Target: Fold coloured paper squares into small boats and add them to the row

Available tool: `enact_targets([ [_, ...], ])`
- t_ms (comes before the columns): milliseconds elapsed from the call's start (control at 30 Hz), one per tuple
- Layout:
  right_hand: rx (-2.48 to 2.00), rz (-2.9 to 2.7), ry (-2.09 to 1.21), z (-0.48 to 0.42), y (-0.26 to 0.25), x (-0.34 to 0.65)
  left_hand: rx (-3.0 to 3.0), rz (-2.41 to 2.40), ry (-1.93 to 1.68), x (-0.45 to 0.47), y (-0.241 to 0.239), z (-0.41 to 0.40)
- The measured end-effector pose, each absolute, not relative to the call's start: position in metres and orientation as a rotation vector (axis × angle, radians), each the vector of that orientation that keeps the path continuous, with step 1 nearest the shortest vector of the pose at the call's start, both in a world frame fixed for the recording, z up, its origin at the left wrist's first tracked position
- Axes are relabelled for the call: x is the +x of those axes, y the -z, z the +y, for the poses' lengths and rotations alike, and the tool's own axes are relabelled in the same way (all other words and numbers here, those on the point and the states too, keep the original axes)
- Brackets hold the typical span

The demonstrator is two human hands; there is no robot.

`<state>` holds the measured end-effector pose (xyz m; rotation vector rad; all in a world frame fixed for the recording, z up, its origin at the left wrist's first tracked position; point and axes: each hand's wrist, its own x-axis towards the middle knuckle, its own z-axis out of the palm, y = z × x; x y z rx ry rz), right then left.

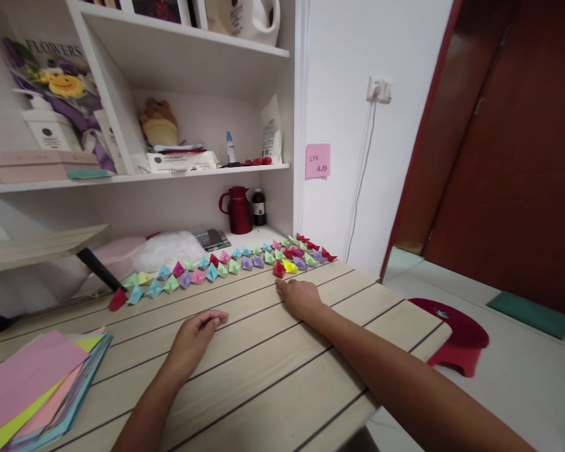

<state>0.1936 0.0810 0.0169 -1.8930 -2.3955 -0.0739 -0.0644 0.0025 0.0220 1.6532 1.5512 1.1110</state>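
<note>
Several small folded paper boats (pixel 226 267) in many colours stand in rows along the far edge of the wooden table (pixel 263 376). My right hand (pixel 300 296) rests palm down on the table, fingers loosely curled, just below a red boat (pixel 279 270) and a yellow boat (pixel 290 266); it holds nothing. My left hand (pixel 194 336) lies on the table nearer to me, fingers stretched toward the right, also with nothing in it. A stack of coloured paper sheets (pixel 32 389) lies at the table's near left corner.
White shelves (pixel 179 172) stand behind the table with a red jug (pixel 238 210), a dark bottle (pixel 258 207), boxes and a flower bouquet. A pink sticky note (pixel 317 161) is on the wall. A red stool (pixel 456 339) sits on the floor right of the table's edge.
</note>
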Motion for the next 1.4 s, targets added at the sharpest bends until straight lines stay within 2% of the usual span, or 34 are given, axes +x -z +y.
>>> enact_targets([
  [433, -1.933, -2.341, 0.026, 0.084, -0.02, 0.193, 1.696, 1.553, -1.103, -0.065, -0.022, 0.004],
  [867, -1.709, -2.56, 0.092, 0.066, -0.025, 0.191, 1.755, 1.544, -1.097, -0.065, -0.02, 0.005],
  [1400, -1.322, -2.653, -0.021, 0.002, -0.03, 0.084, 1.958, 1.558, -1.167, -0.068, -0.014, 0.006],
])
